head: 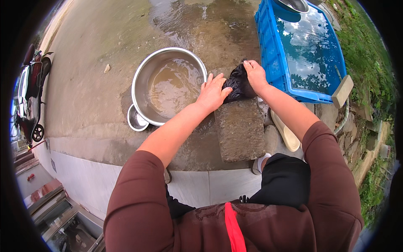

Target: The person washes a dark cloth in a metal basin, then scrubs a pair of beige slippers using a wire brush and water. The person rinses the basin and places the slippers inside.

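My right hand (255,75) grips the upper right end of a wet, bunched black cloth (238,82). My left hand (214,94) is at the cloth's left side, thumb against it and fingers stretched out; whether it grips the fabric I cannot tell. Beneath the cloth's lower edge is the far end of a rough stone block (241,129), which slopes in the view toward my feet. Just left of my left hand stands a large stainless steel basin (138,83) holding cloudy brownish water (171,88).
A small metal bowl (137,119) touches the basin's lower left. At right, a blue plastic crate (273,50) holds water, with a metal bowl (294,4) at its far end. A cream slipper (285,130) lies near my foot. A scooter (33,91) stands far left.
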The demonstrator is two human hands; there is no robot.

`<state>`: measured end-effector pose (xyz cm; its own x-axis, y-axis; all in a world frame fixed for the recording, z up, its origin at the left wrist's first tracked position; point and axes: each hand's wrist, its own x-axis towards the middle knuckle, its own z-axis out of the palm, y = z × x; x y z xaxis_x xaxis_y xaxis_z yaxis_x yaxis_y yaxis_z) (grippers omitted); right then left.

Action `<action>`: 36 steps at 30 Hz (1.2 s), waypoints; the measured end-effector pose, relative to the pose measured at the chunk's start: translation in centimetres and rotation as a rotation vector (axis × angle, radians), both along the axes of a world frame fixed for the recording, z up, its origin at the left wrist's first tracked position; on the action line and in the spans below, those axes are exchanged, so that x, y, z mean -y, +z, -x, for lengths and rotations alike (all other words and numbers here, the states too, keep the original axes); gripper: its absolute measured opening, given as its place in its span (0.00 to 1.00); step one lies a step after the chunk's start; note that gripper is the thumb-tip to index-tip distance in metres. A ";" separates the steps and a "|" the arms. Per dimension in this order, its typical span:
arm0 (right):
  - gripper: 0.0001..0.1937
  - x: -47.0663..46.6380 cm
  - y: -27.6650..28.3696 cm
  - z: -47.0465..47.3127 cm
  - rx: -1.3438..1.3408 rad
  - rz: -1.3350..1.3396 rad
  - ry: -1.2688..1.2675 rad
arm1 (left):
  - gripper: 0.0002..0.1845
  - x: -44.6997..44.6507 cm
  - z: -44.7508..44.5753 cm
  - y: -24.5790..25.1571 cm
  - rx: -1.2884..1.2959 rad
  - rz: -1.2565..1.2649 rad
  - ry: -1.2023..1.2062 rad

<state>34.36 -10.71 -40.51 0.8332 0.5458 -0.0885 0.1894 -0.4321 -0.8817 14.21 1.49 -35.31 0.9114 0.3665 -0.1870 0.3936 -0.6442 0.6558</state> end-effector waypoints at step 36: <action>0.14 -5.5 13.7 5.5 -0.456 -0.501 0.491 | 0.11 -18.0 22.5 6.3 -0.028 -0.352 0.443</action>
